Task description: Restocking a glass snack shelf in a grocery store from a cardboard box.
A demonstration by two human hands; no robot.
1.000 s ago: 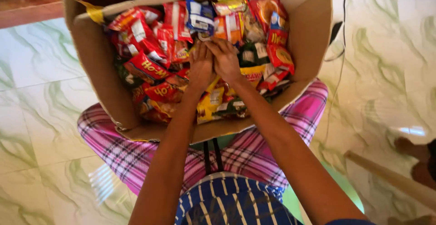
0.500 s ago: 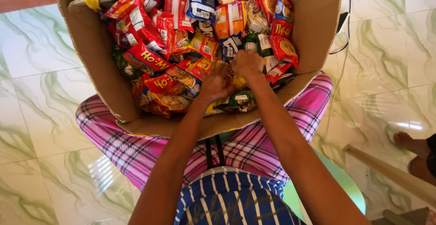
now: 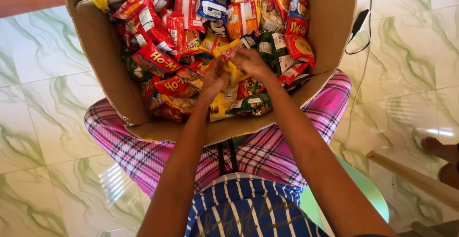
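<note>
We grip a yellow packet (image 3: 233, 69) with both hands, left hand (image 3: 214, 78), right hand (image 3: 249, 62) | cardboard box (image 3: 100, 60) on our lap sits heaped with snack packets (image 3: 158, 60) | most remain.

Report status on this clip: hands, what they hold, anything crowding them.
Left hand and right hand both gripping one yellow packet. Packet raised just above the snack packets in the cardboard box. Red packets crowd close around.
</note>
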